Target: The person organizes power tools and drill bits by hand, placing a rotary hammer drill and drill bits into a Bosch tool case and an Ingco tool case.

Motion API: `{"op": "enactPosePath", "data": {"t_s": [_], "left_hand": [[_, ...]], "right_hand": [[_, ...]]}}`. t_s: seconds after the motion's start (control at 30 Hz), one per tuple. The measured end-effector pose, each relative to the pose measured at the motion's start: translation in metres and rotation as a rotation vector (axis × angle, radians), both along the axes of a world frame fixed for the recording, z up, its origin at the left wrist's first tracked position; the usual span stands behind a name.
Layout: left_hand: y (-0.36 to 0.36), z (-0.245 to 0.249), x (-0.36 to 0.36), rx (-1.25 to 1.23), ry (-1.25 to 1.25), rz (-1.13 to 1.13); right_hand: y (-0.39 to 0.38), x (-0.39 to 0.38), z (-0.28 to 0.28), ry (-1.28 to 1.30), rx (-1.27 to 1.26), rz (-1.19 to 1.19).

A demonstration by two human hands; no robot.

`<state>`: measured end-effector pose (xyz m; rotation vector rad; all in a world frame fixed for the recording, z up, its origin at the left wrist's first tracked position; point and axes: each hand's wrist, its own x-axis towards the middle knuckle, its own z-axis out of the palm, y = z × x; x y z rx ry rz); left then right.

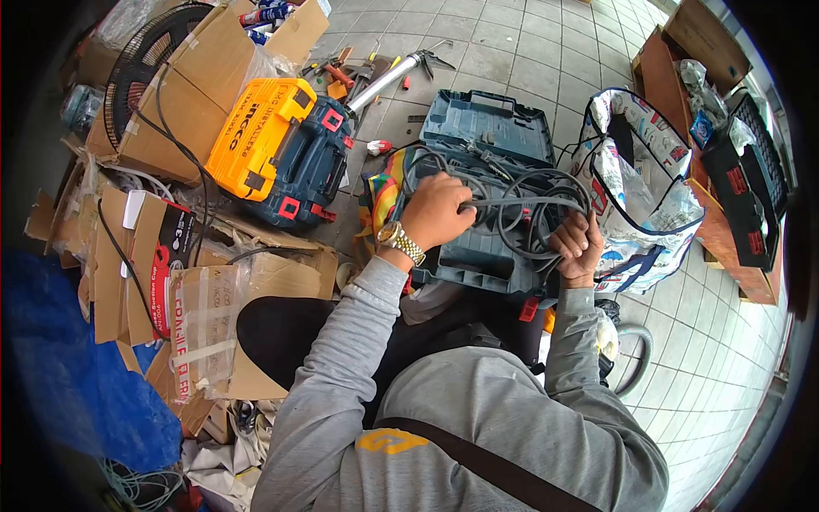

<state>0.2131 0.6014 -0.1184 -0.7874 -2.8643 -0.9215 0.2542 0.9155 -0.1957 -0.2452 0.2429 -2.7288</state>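
Observation:
Above an open dark teal tool case, my left hand grips a grey cable, fingers curled round it. The cable stretches across to my right hand, whose fingers are closed on its coiled loops. More loops hang between the two hands and cover part of the case. The case's lid lies open on its far side. A striped colourful cloth sits at the case's left edge, close to my left wrist.
An orange case and a dark case stand to the left beside cardboard boxes. A caulking gun lies beyond. At right are a patterned bag and a black toolbox.

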Motion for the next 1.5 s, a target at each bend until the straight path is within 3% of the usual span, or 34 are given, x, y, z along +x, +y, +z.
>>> {"op": "enactPosePath", "data": {"t_s": [0.03,0.07,0.17,0.3,0.37,0.4,0.43,0.5,0.53,0.57,0.63,0.67,0.73,0.77,0.8,0.83,0.87,0.9,0.97,1.0,1.03,1.1,1.13,1.17,1.23,1.27,1.3,1.37,1.43,1.5], "left_hand": [[0.000,0.007,-0.004,-0.125,0.260,0.036],[-0.003,0.011,-0.012,-0.090,0.274,0.152],[-0.024,0.042,-0.030,-0.371,0.247,0.551],[-0.048,0.025,-0.031,-0.288,0.187,0.547],[-0.055,-0.014,-0.021,-0.037,0.105,0.560],[-0.054,-0.033,-0.016,0.062,-0.076,0.681],[-0.062,-0.073,-0.018,0.062,-0.078,0.681],[-0.074,-0.148,-0.024,0.717,-0.399,0.587],[-0.054,-0.106,-0.013,0.901,-0.489,0.631],[-0.048,-0.097,-0.013,0.902,-0.492,0.629],[-0.044,-0.083,-0.011,0.407,-0.307,0.558],[-0.020,-0.051,-0.001,0.401,-0.062,0.528],[0.008,-0.042,0.001,0.271,-0.284,0.517],[0.026,-0.045,0.005,0.329,-0.310,0.483],[0.044,-0.051,0.008,0.382,-0.462,0.419],[0.067,-0.015,0.018,0.569,-0.695,0.450],[0.082,-0.051,0.018,0.349,-0.367,0.397],[0.093,-0.030,0.026,0.123,-0.197,0.340],[0.105,-0.032,0.031,0.129,-0.114,0.216],[0.110,-0.030,0.032,0.123,-0.068,0.213],[0.111,-0.027,0.033,0.125,-0.071,0.212],[0.115,-0.018,0.033,0.010,0.190,0.191],[0.117,-0.016,0.031,0.029,0.236,0.201],[0.116,-0.012,0.029,0.032,0.234,0.197],[0.107,-0.005,0.022,0.191,0.224,0.176],[0.108,-0.007,0.017,0.263,0.227,0.220],[0.109,-0.004,0.012,0.318,0.137,0.259],[0.110,-0.007,-0.002,0.429,0.009,0.253],[0.112,0.000,-0.006,0.472,0.004,0.257],[0.106,0.012,-0.005,0.325,-0.269,0.408]], "right_hand": [[0.000,0.001,0.002,-0.062,-0.062,-0.065],[0.002,0.004,0.005,-0.124,-0.124,-0.130],[0.009,0.002,0.017,-0.143,-0.085,-0.174],[-0.005,0.005,0.021,-0.123,0.044,-0.096],[-0.015,0.003,0.013,-0.178,-0.030,-0.070],[-0.019,0.003,0.009,-0.209,-0.034,-0.059],[-0.024,0.002,0.006,-0.240,-0.037,-0.048],[-0.031,0.001,0.004,-0.208,0.076,-0.009],[-0.034,0.001,0.005,-0.211,0.124,-0.006],[-0.039,0.000,0.007,-0.212,0.170,-0.002],[-0.055,-0.002,0.019,-0.237,0.241,-0.020],[-0.064,-0.003,0.027,-0.275,0.400,-0.066],[-0.078,-0.008,0.024,-0.289,0.637,-0.131],[-0.085,-0.010,0.025,-0.290,0.636,-0.128],[-0.092,-0.013,0.027,-0.281,0.822,-0.143],[-0.095,-0.016,0.028,-0.271,1.009,-0.160],[-0.081,-0.022,-0.004,-0.201,0.999,-0.083],[-0.077,-0.022,0.000,-0.198,1.003,-0.086],[-0.069,-0.016,0.010,-0.108,1.313,-0.069],[-0.060,-0.016,-0.006,-0.217,0.993,0.028],[-0.056,-0.016,-0.011,-0.220,0.996,0.028],[-0.048,-0.014,-0.019,-0.323,0.619,0.139],[-0.045,-0.011,-0.024,-0.240,0.600,0.124],[-0.039,-0.006,-0.024,-0.244,0.602,0.120],[-0.031,0.002,-0.016,0.095,1.014,0.023],[-0.030,0.002,-0.017,0.178,0.955,0.050],[-0.031,0.004,-0.002,0.168,0.959,0.052],[-0.045,0.004,0.043,0.244,1.207,0.213],[-0.056,0.005,0.033,0.177,1.235,0.188],[-0.063,0.009,0.020,0.058,1.153,-0.159]]}}
